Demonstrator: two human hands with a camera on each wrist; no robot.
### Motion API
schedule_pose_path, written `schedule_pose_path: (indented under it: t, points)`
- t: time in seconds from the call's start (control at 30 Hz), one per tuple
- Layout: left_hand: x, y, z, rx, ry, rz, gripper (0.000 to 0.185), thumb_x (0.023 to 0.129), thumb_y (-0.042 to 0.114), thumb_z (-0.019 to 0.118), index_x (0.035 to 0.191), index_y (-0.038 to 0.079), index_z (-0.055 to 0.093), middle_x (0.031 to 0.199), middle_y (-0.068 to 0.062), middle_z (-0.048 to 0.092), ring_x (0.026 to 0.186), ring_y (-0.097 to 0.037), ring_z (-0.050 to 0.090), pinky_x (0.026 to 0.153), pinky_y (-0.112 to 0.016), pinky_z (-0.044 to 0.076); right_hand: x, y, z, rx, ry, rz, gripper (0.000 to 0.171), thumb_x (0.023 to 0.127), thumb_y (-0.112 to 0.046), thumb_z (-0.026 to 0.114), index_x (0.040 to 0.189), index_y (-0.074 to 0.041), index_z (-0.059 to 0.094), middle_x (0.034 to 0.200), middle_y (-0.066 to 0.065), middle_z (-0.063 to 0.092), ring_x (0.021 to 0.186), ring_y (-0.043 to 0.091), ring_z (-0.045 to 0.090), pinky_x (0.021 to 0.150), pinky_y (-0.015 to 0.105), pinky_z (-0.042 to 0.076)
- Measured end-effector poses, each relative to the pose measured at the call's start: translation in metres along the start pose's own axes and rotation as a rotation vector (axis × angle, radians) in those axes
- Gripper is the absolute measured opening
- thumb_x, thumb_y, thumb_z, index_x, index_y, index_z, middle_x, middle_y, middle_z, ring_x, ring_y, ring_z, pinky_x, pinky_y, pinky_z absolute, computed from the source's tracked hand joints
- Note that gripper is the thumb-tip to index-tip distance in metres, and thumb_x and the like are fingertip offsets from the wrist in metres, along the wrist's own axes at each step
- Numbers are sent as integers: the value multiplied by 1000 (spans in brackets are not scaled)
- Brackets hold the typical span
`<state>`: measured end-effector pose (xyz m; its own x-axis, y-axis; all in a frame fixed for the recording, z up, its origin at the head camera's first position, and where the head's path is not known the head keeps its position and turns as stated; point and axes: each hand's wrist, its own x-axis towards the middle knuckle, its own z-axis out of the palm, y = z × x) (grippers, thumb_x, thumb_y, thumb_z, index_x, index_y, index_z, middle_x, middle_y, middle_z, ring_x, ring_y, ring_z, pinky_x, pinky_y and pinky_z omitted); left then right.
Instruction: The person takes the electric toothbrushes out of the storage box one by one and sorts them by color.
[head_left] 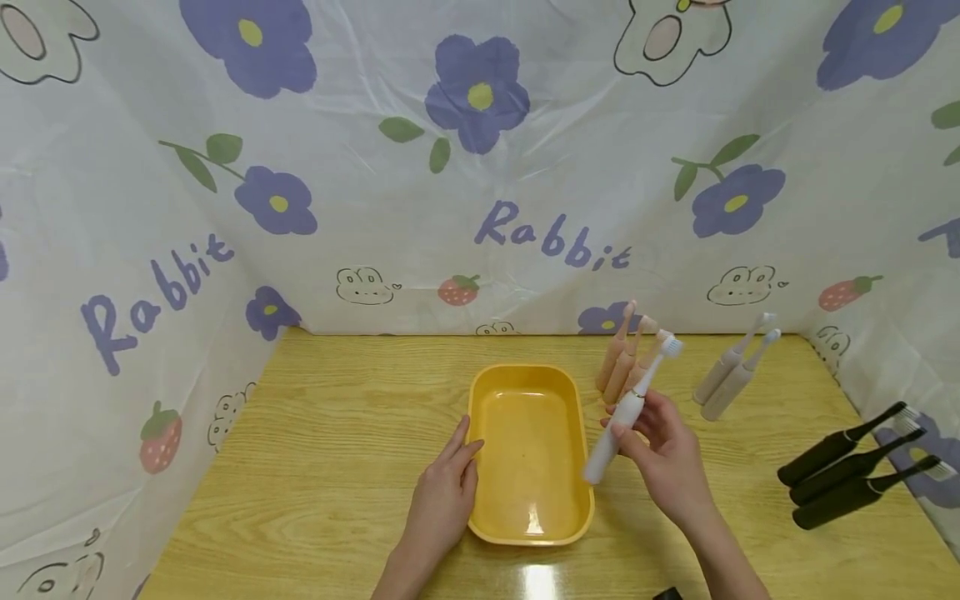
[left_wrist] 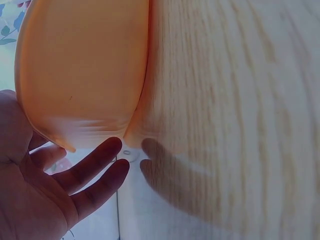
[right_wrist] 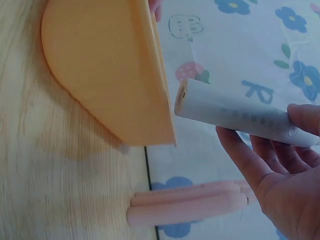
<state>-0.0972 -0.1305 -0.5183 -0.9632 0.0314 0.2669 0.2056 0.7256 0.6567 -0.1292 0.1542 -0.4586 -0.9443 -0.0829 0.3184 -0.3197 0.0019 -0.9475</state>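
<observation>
My right hand (head_left: 669,450) pinches the handle of a white electric toothbrush (head_left: 624,417) between thumb and fingers. The brush is tilted, its bristle head up and to the right. The base of its handle (right_wrist: 230,107) is near the right rim of a yellow tray (head_left: 528,537), close over it in the head view. My left hand (head_left: 444,492) lies against the tray's left side, fingertips at the rim. In the left wrist view its lower fingers (left_wrist: 95,170) are extended and loosely spread beside the tray wall.
Several pink electric toothbrushes (head_left: 618,371) stand just behind my right hand. Two grey ones (head_left: 727,383) are farther right, and three black ones (head_left: 832,492) lie near the table's right edge. A patterned curtain (head_left: 360,208) borders the wooden table (head_left: 330,467).
</observation>
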Motion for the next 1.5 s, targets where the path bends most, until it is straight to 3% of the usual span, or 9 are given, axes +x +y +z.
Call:
schedule_pose_path:
  t: [0.27, 0.4, 0.5, 0.63, 0.73, 0.93, 1.13, 1.3, 1.5]
  points:
    - [-1, -1, -1, -18, 10, 13, 28, 100, -2, 58, 125, -1, 71, 155, -14, 46, 51, -1, 27, 46, -20, 37, 2, 6, -20, -99, 81, -26, 39, 97, 11, 60, 134, 9, 46, 115, -1, 67, 103, 9, 68, 74, 25, 59]
    - [0, -1, -1, -17, -6, -2, 28, 101, 0, 58, 126, -1, 70, 157, -12, 44, 53, -2, 31, 48, -20, 38, 2, 8, -26, -197, 124, -73, 40, 96, 13, 60, 135, 9, 48, 113, -4, 66, 101, 7, 68, 75, 22, 58]
    - [0, 0, -1, -6, -12, -2, 28, 101, 1, 58, 126, 0, 71, 157, -11, 44, 56, -5, 39, 49, -20, 39, 2, 10, -30, -335, 189, -113, 41, 95, 13, 63, 134, 11, 50, 112, -3, 66, 100, -1, 65, 75, 15, 55]
    - [0, 0, -1, 8, 0, 16, 28, 100, 0, 59, 125, 0, 71, 156, -13, 46, 63, -9, 49, 49, -20, 39, 4, 14, -43, -544, 310, -179, 44, 90, 14, 68, 131, 12, 52, 111, 14, 67, 99, -14, 56, 76, 4, 46]
    - [0, 0, -1, 9, 8, 23, 27, 100, -1, 59, 124, 0, 71, 155, -13, 47, 61, -7, 47, 49, -20, 39, 5, 18, -55, -630, 401, -195, 46, 89, 14, 70, 132, 14, 52, 111, 26, 64, 98, -17, 51, 75, 1, 42]
    - [0, -1, -1, 3, 0, 18, 28, 100, -1, 59, 124, -1, 71, 155, -14, 46, 52, -3, 31, 48, -20, 38, 7, 27, -72, -669, 555, -83, 45, 96, 2, 67, 137, 10, 51, 112, 22, 62, 97, -17, 47, 75, 0, 39]
    - [0, -2, 0, 7, -14, 1, 28, 101, 2, 58, 126, 1, 71, 156, -13, 45, 56, -5, 39, 49, -21, 39, 7, 41, -84, -701, 610, -39, 44, 97, -2, 68, 136, 10, 51, 110, 23, 62, 93, -16, 45, 73, -1, 36]
    - [1, -3, 1, 5, -10, 7, 28, 100, 1, 60, 125, 0, 71, 156, -13, 45, 54, -4, 36, 50, -21, 40, 9, 54, -91, -717, 640, -6, 43, 97, -5, 68, 135, 8, 52, 110, 21, 63, 91, -14, 45, 72, 3, 35]
    - [1, -2, 0, -15, -22, 0, 28, 101, 1, 58, 126, -1, 71, 157, -13, 44, 51, -2, 30, 48, -20, 39, 13, 61, -94, -700, 661, 61, 45, 98, -8, 66, 137, 6, 49, 112, 20, 62, 94, 17, 56, 76, 28, 38]
